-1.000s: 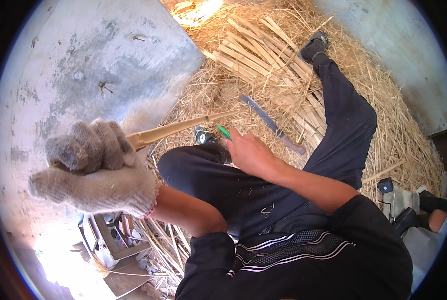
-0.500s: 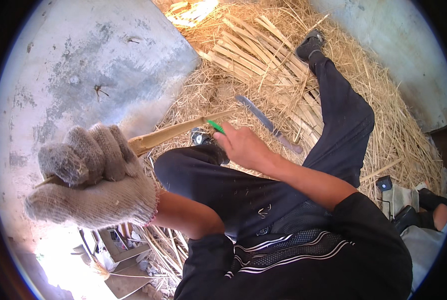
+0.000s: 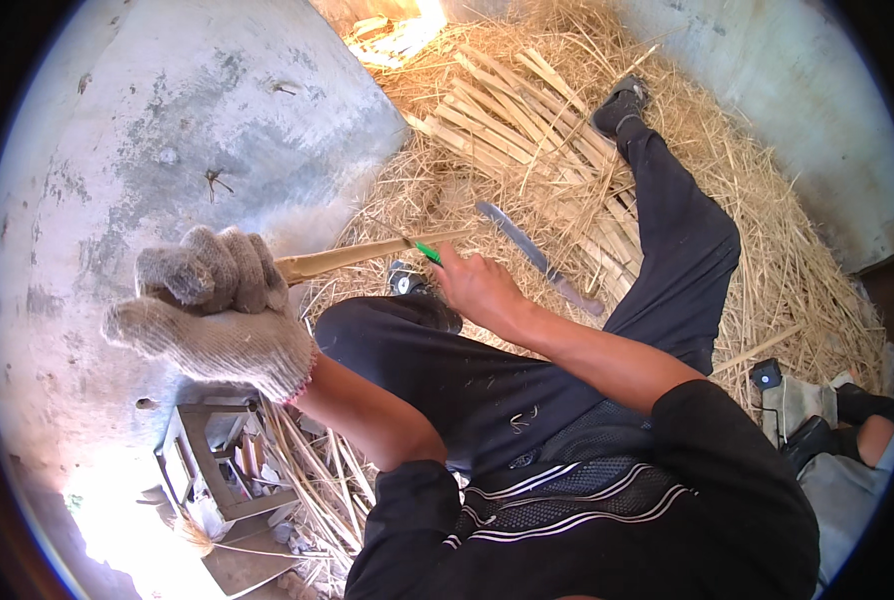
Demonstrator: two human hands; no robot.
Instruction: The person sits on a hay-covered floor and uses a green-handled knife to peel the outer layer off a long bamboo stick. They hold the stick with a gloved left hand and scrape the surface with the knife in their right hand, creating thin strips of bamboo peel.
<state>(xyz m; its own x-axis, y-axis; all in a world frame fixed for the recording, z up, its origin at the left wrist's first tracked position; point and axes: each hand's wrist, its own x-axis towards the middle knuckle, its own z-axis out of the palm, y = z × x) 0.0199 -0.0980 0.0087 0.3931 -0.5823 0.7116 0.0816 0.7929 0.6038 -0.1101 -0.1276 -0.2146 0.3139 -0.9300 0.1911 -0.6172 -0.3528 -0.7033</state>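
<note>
My left hand (image 3: 217, 315), in a grey knit glove, is closed around the thick end of a pale split-bamboo strip (image 3: 342, 259). The strip extends to the right and narrows toward its far tip. My bare right hand (image 3: 485, 293) grips a small knife with a green handle (image 3: 428, 253). Its thin blade crosses the strip near the tip, and a fine sliver appears to rise there. Most of the knife's handle is hidden in my fingers. Beyond the right hand, a long machete (image 3: 519, 240) with a worn handle lies on the straw.
Bamboo strips (image 3: 497, 115) are piled ahead on loose straw and shavings (image 3: 757, 210). My legs (image 3: 682, 235) spread around the work. A stained wall panel (image 3: 197, 130) stands left, above an overturned wooden stool (image 3: 202, 450). At right, part of another person (image 3: 872, 425) shows near a small black device.
My gloved left hand has shifted right and slightly farther away, still holding the strip. My right hand stays nearly in place with the knife against it. The view has moved slightly.
</note>
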